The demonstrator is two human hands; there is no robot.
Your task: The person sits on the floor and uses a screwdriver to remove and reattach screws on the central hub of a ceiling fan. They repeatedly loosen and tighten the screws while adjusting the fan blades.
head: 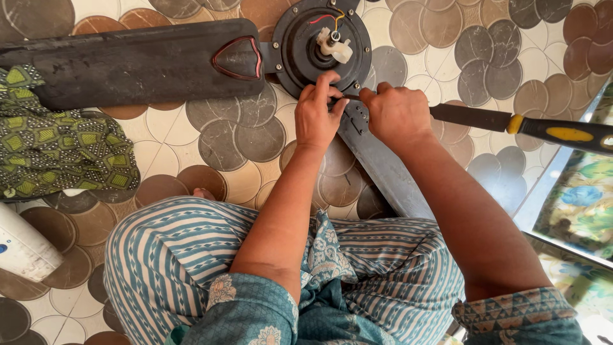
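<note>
Tiled floor, patterned in overlapping brown, grey and cream circles, lies under everything you work on.

Item: ceiling fan motor, round and black, lying on the floor at top centre, with a white fitting and red and yellow wires at its hub.

Item: dark fan blade, dusty, stretching left from the motor, with a red-edged bracket at its root.

Item: grey fan blade, running from the motor's lower edge down toward your lap, between your two hands.

Item: your left hand, fingers curled, fingertips pinched at the motor's lower rim where the grey blade's bracket meets it. Whatever it pinches is too small to tell.

Item: your right hand, closed in a fist just beside the left, gripping a dark tool whose tip points at the same joint.

Item: screwdriver, long, with a black and yellow handle, lying out to the right of that fist; you cannot tell whether it is the tool in the grip.

Item: green patterned cloth, bunched at left, below the dark blade.

Item: white object, at the lower left edge.

Item: striped teal trousers, on your folded legs.
</note>
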